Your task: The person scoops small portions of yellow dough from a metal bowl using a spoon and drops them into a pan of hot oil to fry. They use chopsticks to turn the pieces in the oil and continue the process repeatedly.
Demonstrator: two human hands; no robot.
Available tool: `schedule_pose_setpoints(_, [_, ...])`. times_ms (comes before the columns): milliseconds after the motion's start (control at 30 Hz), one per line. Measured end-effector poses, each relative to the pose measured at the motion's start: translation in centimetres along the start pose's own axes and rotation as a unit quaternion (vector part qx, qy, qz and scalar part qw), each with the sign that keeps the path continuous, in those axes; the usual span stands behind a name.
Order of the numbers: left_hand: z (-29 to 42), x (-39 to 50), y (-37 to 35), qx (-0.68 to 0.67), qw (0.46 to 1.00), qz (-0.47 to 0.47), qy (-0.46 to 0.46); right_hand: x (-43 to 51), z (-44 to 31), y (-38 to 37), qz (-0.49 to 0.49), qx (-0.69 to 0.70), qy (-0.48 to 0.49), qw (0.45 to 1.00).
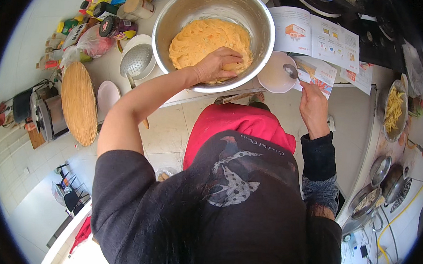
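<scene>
A large steel basin (266,37) holds a mass of soft orange-yellow dough (206,37). My left hand (219,65) is in the basin, its curled fingers pressed into the dough at the near right part; some dough shows within its fingers. My right hand (314,105) grips the handle of a metal spoon (290,70). The spoon's bowl is over a pale pink bowl (274,77), just right of the basin; what little that bowl contains looks pale and is hard to make out. Printed sheets lie under and beside the spoon.
An open booklet (294,28) lies near the black stove (380,48). Left of the basin are a perforated ladle (137,60) in a white bowl, jars (118,28) and a round straw-coloured board (78,104). A bowl of yellow strips (393,110) stands on the right counter.
</scene>
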State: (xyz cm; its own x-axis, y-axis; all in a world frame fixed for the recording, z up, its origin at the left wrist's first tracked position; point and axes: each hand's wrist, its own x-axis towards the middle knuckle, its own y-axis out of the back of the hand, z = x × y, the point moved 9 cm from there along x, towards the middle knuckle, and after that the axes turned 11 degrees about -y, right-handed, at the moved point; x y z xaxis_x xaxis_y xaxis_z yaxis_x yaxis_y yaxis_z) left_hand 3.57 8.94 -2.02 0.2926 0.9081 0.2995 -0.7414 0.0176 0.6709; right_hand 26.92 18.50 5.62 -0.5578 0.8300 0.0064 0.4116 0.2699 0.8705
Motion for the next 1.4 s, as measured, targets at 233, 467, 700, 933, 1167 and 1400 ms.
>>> schedule_pose_setpoints(233, [0.0,0.9,-0.3,-0.042,0.998,-0.040,-0.021,-0.7,-1.7,1.2,0.025,0.019,-0.051,0.998])
schedule_pose_setpoints(467, [-1.5,0.6,0.4,-0.033,0.996,0.028,0.083,-1.2,-6.9,0.5,-0.002,0.108,-0.035,0.994])
schedule_pose_setpoints(700, [-2.8,-0.2,1.0,-0.012,0.981,0.061,0.184,0.3,-11.6,-4.2,-0.053,0.069,0.019,0.996])
schedule_pose_setpoints(933, [-2.8,0.0,1.1,0.029,0.978,0.042,0.200,0.5,-13.0,-5.3,-0.046,0.086,0.032,0.995])
schedule_pose_setpoints(1167, [-3.2,0.2,0.9,0.065,0.979,0.039,0.191,0.7,-12.9,-5.3,-0.044,0.121,0.031,0.991])
schedule_pose_setpoints(1400, [-3.2,-0.2,1.6,0.055,0.974,0.075,0.207,1.0,-9.9,-7.2,-0.082,0.272,-0.056,0.957])
